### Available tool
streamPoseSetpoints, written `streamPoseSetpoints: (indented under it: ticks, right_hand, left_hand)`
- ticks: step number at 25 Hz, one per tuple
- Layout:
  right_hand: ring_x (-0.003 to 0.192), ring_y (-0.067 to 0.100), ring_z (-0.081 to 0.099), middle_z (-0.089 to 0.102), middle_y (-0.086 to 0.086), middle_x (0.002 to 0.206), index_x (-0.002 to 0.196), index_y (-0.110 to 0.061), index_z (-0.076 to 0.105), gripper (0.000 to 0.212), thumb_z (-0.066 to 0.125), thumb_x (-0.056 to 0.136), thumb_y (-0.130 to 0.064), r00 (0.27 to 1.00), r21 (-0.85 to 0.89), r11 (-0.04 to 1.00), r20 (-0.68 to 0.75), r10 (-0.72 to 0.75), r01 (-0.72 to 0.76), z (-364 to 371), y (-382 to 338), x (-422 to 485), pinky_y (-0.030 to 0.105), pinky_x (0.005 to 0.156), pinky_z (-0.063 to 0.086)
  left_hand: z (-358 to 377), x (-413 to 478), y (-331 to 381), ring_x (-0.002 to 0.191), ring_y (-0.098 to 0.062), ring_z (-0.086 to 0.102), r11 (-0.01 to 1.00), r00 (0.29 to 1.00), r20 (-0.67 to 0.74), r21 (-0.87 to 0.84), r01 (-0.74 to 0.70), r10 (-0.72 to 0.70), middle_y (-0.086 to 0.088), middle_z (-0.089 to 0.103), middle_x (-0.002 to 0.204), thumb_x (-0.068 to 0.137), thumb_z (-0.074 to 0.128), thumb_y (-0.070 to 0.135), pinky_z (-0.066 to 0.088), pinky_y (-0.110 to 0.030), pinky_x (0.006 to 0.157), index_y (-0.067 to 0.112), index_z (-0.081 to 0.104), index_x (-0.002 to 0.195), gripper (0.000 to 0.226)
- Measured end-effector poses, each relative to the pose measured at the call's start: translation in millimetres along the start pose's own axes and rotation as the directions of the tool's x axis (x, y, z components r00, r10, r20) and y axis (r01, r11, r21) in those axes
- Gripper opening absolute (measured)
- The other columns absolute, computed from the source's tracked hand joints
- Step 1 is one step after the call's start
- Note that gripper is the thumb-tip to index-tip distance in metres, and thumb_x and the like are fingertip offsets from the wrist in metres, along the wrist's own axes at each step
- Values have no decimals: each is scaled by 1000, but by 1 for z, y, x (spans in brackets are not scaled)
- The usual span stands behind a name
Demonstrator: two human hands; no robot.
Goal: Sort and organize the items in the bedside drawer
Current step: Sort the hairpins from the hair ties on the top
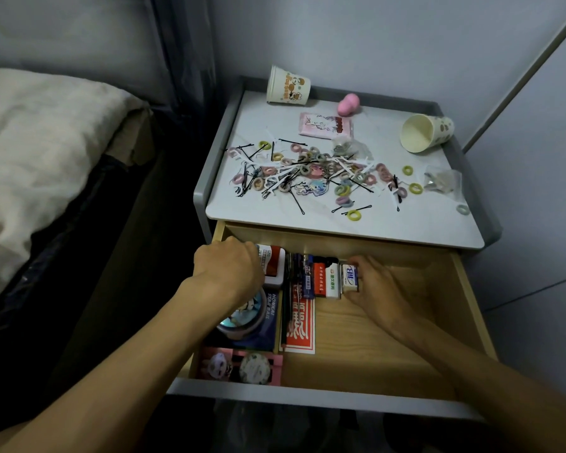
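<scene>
The wooden bedside drawer (389,348) stands pulled open below the nightstand top. At its back left, my left hand (227,269) lies curled over a red and white box (275,264). My right hand (378,289) grips a small white eraser marked 4B (349,276) at the right end of a row of small items, next to a white and green eraser (332,281) and a red and black one (320,277). Pens (299,276), a red card pack (299,325), a blue box (270,318) with a round tin (242,325) and a pink packet (239,366) fill the left side.
The nightstand top (438,223) holds a scatter of small hair ties (307,168) and black hairpins, two paper cups (288,85) (425,132), a pink sponge (348,104), a pink tissue pack (325,125) and a clear bag (441,181). A bed (40,152) lies to the left.
</scene>
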State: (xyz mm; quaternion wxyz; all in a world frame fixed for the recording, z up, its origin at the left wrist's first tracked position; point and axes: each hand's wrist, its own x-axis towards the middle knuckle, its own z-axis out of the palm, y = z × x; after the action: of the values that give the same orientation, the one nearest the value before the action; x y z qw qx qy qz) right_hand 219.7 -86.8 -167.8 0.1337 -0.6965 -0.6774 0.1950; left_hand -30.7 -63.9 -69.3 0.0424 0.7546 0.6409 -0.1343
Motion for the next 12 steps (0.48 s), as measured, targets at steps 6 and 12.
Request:
streamPoseSetpoints:
  ticks: [6, 12]
  right_hand:
    - [107, 13, 57, 57, 3, 121, 127, -11, 55, 58, 79, 75, -2, 1000, 19, 1000, -5, -10, 10, 2, 3, 3, 17, 85, 42]
    - [109, 15, 56, 53, 0, 124, 123, -15, 60, 48, 78, 78, -11, 999, -5, 999, -6, -39, 39, -16, -1, -7, 29, 92, 49]
  left_hand:
    - [0, -1, 4, 106, -30, 61, 1000, 1000, 4, 25, 16, -16, -8, 63, 117, 101, 40, 28, 36, -33, 71, 15, 56, 117, 26]
    - [-11, 4, 11, 107, -31, 60, 996, 995, -61, -33, 78, -80, -10, 61, 120, 101, 39, 31, 36, -33, 76, 14, 58, 116, 30]
